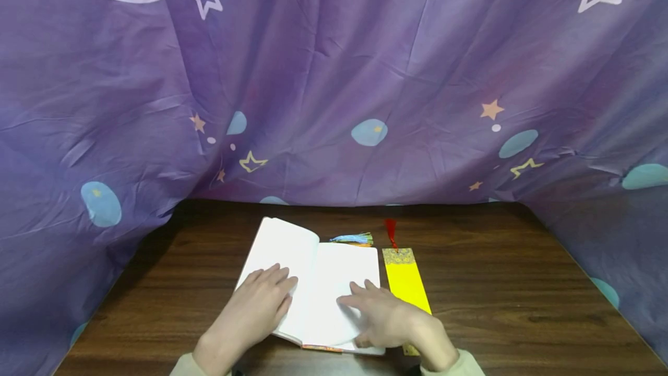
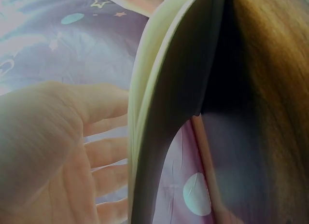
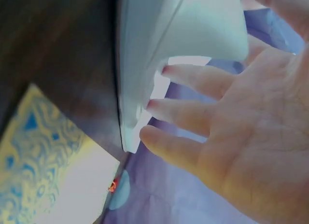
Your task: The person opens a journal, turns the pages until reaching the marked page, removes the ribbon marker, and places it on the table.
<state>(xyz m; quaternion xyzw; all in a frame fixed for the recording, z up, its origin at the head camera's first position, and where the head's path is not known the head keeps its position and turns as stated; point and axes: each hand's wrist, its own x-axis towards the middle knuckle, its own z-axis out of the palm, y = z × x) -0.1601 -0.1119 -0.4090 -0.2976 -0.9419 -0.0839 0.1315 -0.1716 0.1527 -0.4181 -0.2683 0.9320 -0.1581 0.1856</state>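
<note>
An open book with blank white pages lies on the dark wooden table. My left hand rests flat on its left page with straight fingers. My right hand lies flat on the right page, fingers spread toward the spine. In the left wrist view the left hand sits beside the curved pages of the book. In the right wrist view the fingers of the right hand touch the page edge of the book. A yellow bookmark with a red tassel lies just right of the book.
A blue and yellow tassel pokes out behind the book's top edge. A purple cloth with stars and moons hangs round the table at the back and both sides. A patterned bookmark end shows in the right wrist view.
</note>
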